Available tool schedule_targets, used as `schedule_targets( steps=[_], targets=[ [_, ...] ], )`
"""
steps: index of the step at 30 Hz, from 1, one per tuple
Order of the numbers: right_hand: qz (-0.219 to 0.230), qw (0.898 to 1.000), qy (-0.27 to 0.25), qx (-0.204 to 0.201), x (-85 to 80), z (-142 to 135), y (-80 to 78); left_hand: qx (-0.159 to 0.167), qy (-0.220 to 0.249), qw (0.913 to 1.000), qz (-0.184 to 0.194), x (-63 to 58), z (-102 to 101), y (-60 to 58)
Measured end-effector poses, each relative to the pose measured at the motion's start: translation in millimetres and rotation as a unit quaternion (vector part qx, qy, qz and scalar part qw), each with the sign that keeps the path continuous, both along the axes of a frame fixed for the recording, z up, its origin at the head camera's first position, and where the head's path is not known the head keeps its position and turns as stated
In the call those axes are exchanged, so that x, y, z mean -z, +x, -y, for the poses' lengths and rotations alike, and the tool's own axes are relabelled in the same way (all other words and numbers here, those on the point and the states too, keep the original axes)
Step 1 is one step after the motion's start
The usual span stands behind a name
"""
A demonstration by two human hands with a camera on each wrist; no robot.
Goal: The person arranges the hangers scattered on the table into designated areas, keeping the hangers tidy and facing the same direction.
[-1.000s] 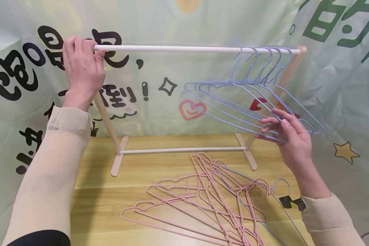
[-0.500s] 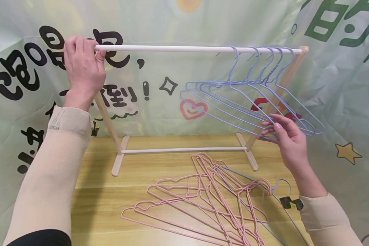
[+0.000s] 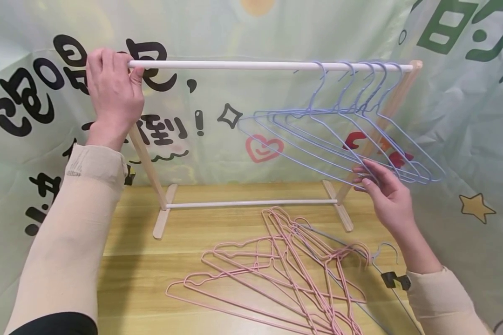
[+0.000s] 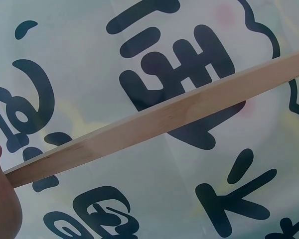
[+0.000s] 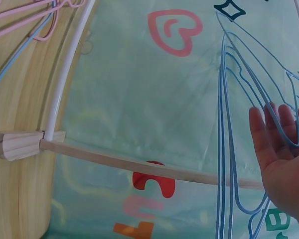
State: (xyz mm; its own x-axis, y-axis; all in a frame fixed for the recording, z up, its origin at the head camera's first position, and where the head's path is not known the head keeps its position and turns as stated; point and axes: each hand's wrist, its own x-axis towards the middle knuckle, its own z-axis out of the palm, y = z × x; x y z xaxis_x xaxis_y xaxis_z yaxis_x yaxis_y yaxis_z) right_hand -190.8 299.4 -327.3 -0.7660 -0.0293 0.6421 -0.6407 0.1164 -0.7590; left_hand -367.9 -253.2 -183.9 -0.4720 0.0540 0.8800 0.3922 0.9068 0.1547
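Observation:
My left hand (image 3: 115, 95) grips the upper left corner of a wood-and-white clothes rack, where the top rod (image 3: 234, 65) meets the upright. Several blue wire hangers (image 3: 379, 88) hang from the rod's right part. Of these, the leftmost blue hanger (image 3: 317, 88) has its hook over the rod. My right hand (image 3: 390, 200) holds that hanger by its right end; in the right wrist view the rounded wire end (image 5: 293, 144) lies across the fingers. The left wrist view shows the wooden upright (image 4: 154, 122) running from the hand's edge.
Pink wire hangers (image 3: 329, 311) lie in a tangled pile on the wooden table (image 3: 138, 288) in front of the rack. A grey-blue hanger (image 3: 385, 244) lies partly under them. The rack's lower rod (image 3: 251, 203) spans its feet. A printed cloth (image 3: 218, 153) hangs behind.
My right hand has moved left and slightly down, and the leftmost blue hanger has shifted left; its hook has settled on the rod. The left hand keeps its place.

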Motion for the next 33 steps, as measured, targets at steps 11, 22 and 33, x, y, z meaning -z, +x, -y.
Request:
schedule_targets(
  steps=[11,22,33],
  targets=[
    [-0.054,0.975,0.151,0.155,3.4,1.0,18.4,0.006,-0.004,1.0,-0.002,0.3,-0.4,0.7],
    [-0.04,0.95,0.209,0.229,18.2,-11.2,44.8,0.018,-0.018,0.9995,-0.018,-0.5,0.8,0.8],
    [0.044,0.928,0.298,0.221,56.5,-41.1,69.3,0.004,0.006,0.9999,0.009,-1.9,-2.0,4.9]
  ],
)
